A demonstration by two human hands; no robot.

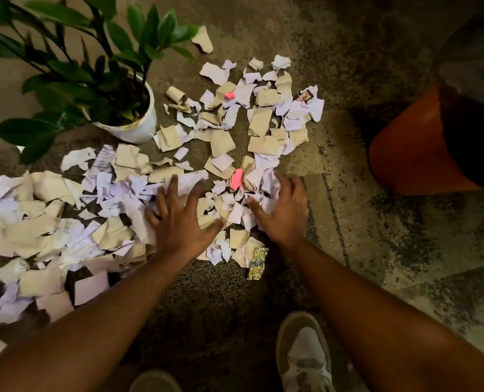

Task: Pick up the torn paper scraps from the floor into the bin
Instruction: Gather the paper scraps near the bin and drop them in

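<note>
Carpeted floor: left hand and right hand, fingers spread, rest on paper scraps.

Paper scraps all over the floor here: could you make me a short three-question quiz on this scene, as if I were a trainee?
1. True or false: the left hand and right hand both rest spread on the paper scraps.
2. Which side of the view holds the orange bin? A left, B right.
3. Fill in: the white pot holds a green ____.

Key: 1 true; 2 B; 3 plant.
</note>
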